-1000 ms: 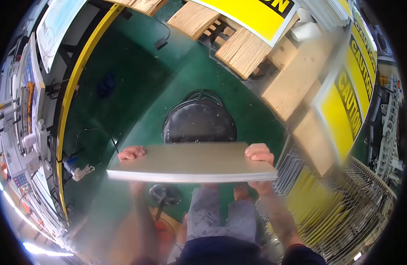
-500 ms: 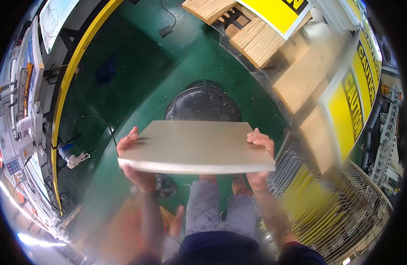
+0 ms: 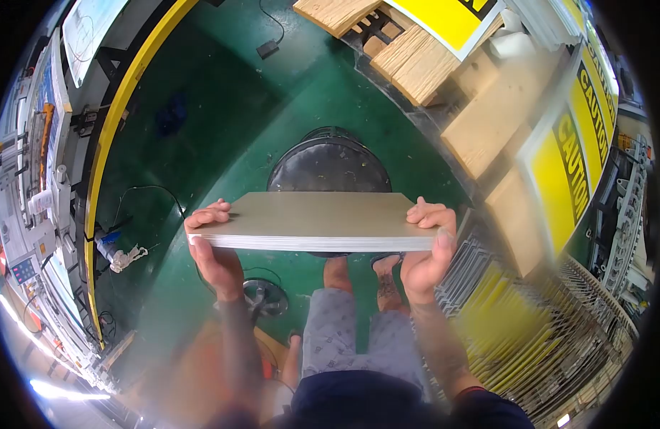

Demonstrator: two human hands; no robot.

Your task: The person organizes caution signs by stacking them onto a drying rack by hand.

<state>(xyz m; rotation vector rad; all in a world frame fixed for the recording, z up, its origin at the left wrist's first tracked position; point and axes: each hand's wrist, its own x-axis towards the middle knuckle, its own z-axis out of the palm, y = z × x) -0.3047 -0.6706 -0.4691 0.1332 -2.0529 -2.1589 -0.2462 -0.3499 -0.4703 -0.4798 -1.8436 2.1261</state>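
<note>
Beyond the held panel stack (image 3: 312,218), a black stool (image 3: 330,166).

Stool (image 3: 330,166) partly hidden by sheet stack (image 3: 319,216), upper sign (image 3: 443,23) cut off, orange shape (image 3: 197,361) blurred

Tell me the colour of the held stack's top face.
The stack's top face is a dull greyish tan, seen best in the head view.
</note>
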